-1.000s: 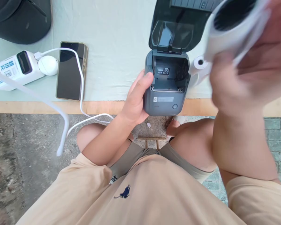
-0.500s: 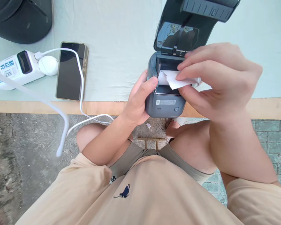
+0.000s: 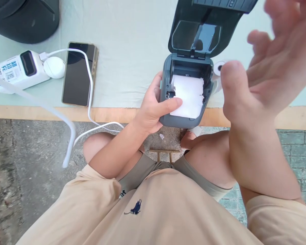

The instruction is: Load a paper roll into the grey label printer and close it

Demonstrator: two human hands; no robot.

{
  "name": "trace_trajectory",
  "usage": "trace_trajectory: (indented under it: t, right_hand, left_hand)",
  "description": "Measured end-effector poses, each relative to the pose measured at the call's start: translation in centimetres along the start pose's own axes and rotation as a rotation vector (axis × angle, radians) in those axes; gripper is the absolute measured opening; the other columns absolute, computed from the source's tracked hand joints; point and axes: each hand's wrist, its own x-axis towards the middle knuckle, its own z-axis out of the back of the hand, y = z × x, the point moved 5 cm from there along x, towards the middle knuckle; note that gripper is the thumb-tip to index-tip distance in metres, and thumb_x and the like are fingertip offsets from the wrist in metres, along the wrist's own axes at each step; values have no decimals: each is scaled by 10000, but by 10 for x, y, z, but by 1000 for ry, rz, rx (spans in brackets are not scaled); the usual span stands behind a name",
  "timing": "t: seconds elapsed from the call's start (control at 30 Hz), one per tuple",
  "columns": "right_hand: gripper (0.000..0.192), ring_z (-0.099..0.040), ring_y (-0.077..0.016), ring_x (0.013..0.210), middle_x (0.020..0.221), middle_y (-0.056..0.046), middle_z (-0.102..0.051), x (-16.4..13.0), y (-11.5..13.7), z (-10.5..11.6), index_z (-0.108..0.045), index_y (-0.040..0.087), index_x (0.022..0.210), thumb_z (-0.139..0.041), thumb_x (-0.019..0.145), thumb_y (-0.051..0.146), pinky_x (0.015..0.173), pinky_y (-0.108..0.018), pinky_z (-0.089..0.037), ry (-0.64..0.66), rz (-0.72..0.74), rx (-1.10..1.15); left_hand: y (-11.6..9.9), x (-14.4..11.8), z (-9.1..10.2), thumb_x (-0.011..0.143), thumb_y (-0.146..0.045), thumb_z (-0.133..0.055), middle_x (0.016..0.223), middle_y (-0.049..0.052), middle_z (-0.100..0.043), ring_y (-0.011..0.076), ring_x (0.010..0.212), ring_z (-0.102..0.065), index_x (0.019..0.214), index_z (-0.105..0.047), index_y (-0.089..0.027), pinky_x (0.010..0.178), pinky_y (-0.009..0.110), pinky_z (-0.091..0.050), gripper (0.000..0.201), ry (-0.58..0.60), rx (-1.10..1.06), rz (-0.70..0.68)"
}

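Head view. Small grey label printer (image 3: 185, 117) sits at the table's near edge, centre of frame, slightly right. Its lid (image 3: 196, 35) stands open, tilted back toward the top of the frame. White paper (image 3: 188, 97) lies in the open bay, its loose end drawn forward over the front lip; edge of the sheet looks ragged.

Left hand (image 3: 150, 109) wraps the printer's left side, fingers behind the body, thumb laid across onto the lower left corner of the paper, pinning it. Grip closed on the printer.

Right hand (image 3: 270, 71) fills the right of the frame, raised above the table and close to the camera, blurred. Palm open, fingers spread, holding nothing. It is apart from the printer and lid.

Just right of the printer, partly hidden behind the right thumb, a second white paper roll (image 3: 218, 68) rests on the table.

Left part of frame: black phone (image 3: 79, 75) lying flat, screen dark, with a white cable (image 3: 88, 78) crossing it and dropping over the table edge. Upper left, a white power strip (image 3: 17, 69) with a round white plug (image 3: 53, 67) beside it. Dark rounded object (image 3: 22, 17) at the top left corner, cut off.

Table (image 3: 127, 51) has a pale green cover and a wooden front edge. Below it: bare knees, beige shirt, paved ground.
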Motion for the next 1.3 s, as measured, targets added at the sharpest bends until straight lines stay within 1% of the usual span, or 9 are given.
trace_trajectory:
  t: [0.2, 0.3, 0.37, 0.5, 0.63, 0.8, 0.93, 1.13, 1.3]
  right_hand:
    - [331, -507, -173, 1155, 1003, -45, -555, 16, -7, 4, -524, 253, 1098, -441, 848, 453, 851, -312, -504, -71, -19, 106]
    - [272, -558, -148, 1049, 993, -47, -586, 27, -7, 5, -584, 204, 1032, -570, 786, 319, 860, -310, -523, -206, 107, 197]
    - [279, -571, -142, 999, 985, -61, -607, 29, -7, 4, -623, 160, 978, -653, 708, 223, 913, -343, -526, -232, 206, 248]
    - [370, -583, -136, 977, 1007, -58, -616, 25, -11, 1, -641, 165, 995, -705, 631, 134, 987, -399, -516, -157, 224, 281]
    - [351, -592, -122, 967, 1007, -36, -619, 21, -10, 0, -644, 190, 972, -699, 632, 119, 1021, -392, -510, -98, 200, 265]
    - [244, -592, -121, 979, 1018, -36, -616, 24, -8, -2, -633, 200, 940, -639, 699, 161, 1007, -376, -518, -133, 166, 247]
    - [229, -569, -138, 1048, 1088, -66, -573, 25, 0, -4, -613, 161, 922, -639, 695, 175, 1013, -372, -501, -143, 132, 232]
    - [236, -497, -138, 1158, 1171, -30, -516, 22, 17, -5, -537, 211, 969, -572, 740, 166, 1033, -351, -476, 49, 87, 77]
    - [191, -472, -129, 1189, 1201, -15, -498, 21, 15, -5, -509, 217, 943, -544, 760, 174, 1039, -351, -469, 72, 62, 48]
  left_hand:
    - [-3, -8, -3, 640, -326, -738, 904, 16, -635, 277, 1080, -612, 1087, -493, -238, 838, 356, -556, 517, -44, 29, 12]
    - [-2, -8, -3, 667, -298, -719, 932, 26, -636, 297, 1117, -593, 1103, -481, -241, 887, 405, -536, 500, -25, -7, 17]
    - [-1, -7, -2, 682, -291, -706, 953, 28, -636, 307, 1132, -584, 1101, -478, -244, 913, 439, -519, 479, -8, -31, 18]
    - [1, -5, -2, 687, -294, -698, 932, 4, -639, 307, 1134, -582, 1066, -494, -254, 942, 474, -494, 432, -19, -55, 19]
    - [-1, -5, -2, 671, -302, -712, 916, -5, -644, 292, 1116, -592, 1036, -502, -246, 916, 436, -513, 425, -39, -37, 33]
    - [-3, -6, -3, 647, -280, -722, 961, 16, -661, 276, 1132, -587, 1049, -502, -247, 900, 376, -520, 460, -36, -59, 26]
    - [-3, -7, -7, 708, -391, -652, 1043, 34, -657, 252, 1202, -538, 1036, -532, -262, 939, 344, -504, 373, -20, -134, 9]
    - [-4, -8, -13, 794, -343, -548, 946, 11, -672, 249, 1211, -520, 1132, -536, -302, 891, 355, -528, 341, 31, -101, -18]
    - [-4, -8, -11, 815, -278, -541, 944, 10, -649, 253, 1160, -557, 965, -569, -245, 788, 351, -546, 156, 24, -61, -27]
